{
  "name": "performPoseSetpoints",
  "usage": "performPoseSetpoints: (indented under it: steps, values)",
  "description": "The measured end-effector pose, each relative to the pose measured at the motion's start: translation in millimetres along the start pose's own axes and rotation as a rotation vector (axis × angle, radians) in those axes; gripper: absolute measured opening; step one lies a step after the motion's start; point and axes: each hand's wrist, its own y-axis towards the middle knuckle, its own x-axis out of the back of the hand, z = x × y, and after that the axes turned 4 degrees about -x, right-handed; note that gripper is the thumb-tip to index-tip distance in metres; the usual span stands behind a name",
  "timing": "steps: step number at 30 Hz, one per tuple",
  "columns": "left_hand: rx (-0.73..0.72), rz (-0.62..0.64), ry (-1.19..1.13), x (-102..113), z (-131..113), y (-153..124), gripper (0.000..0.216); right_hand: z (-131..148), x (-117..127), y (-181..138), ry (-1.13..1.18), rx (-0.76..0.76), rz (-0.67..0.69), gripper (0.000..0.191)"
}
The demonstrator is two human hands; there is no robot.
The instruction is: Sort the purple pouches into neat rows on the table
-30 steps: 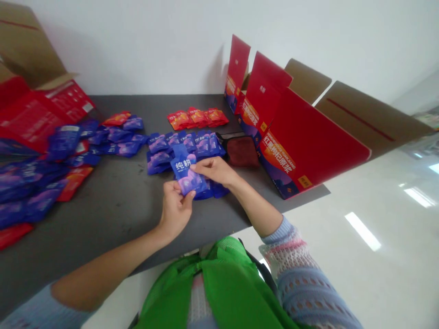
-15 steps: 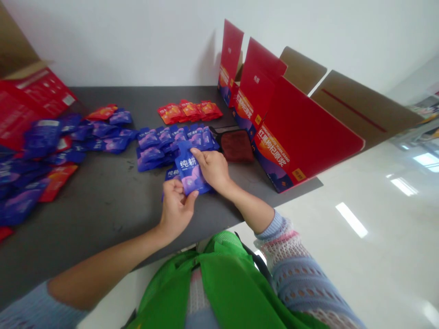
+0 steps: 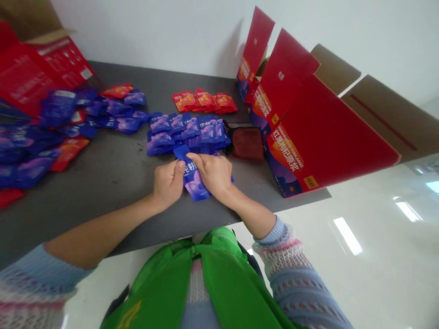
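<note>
A blue-and-purple pouch (image 3: 196, 183) with white lettering is gripped between my two hands above the front part of the table. My left hand (image 3: 168, 183) is closed on its left edge, thumb on top. With thumb and curled fingers, my right hand (image 3: 214, 173) pinches the upper right side. Part of another blue pouch shows behind my right hand, mostly hidden. Just beyond my hands lie overlapping rows of blue pouches (image 3: 187, 130). Farther back is a row of red-orange pouches (image 3: 205, 100).
On the left, a loose heap of blue and red pouches (image 3: 58, 107) spills before an open red carton (image 3: 29, 75). A dark brown cloth pouch (image 3: 247, 144) lies beside the blue rows. Open red cartons (image 3: 322, 132) line the right side of the grey table (image 3: 103, 196).
My left hand has moved up from the pouch's lower corner to its upper left edge. The pouch sits slightly more tilted. The view has shifted a little.
</note>
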Motion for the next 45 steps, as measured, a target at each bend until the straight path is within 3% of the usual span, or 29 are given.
performPoseSetpoints:
  steps: [7, 13, 21, 23, 27, 31, 38, 41, 45]
  values:
    - [-0.019, -0.033, 0.037, -1.3, -0.9, 8.1, 0.058, -9.0, -6.5, 6.5, 0.069, 0.029, -0.102, 0.062]
    - [0.036, 0.025, -0.148, -6.0, 2.5, 12.6, 0.066, -14.9, -4.1, 18.4, 0.218, -0.062, 0.012, 0.071]
    - [0.128, 0.011, -0.252, -2.0, 16.9, 5.0, 0.071, -15.4, -9.3, 13.4, 0.322, -0.078, -0.001, 0.068]
    - [0.135, -0.076, -0.239, -0.7, 21.3, 3.6, 0.07, -15.1, -6.7, 12.2, 0.354, -0.049, 0.06, 0.066]
    - [0.145, -0.238, -0.213, -0.2, 24.4, 3.4, 0.07, -13.4, -4.3, 7.4, 0.409, 0.065, 0.322, 0.066]
    - [0.147, -0.307, -0.2, -1.8, 22.8, 3.7, 0.07, -13.9, -8.5, 5.7, 0.405, 0.114, 0.5, 0.061]
    - [0.145, -0.373, -0.177, -1.7, 30.3, 4.4, 0.067, -15.7, -1.8, 12.9, 0.493, 0.217, 0.676, 0.046]
    - [0.122, -0.38, -0.203, -0.4, 30.5, 5.5, 0.065, -15.5, -3.0, 12.2, 0.584, 0.179, 0.768, 0.034]
    - [0.077, -0.384, -0.207, 0.6, 30.1, 8.3, 0.062, -13.5, -13.9, 8.5, 0.616, -0.04, 0.777, 0.028]
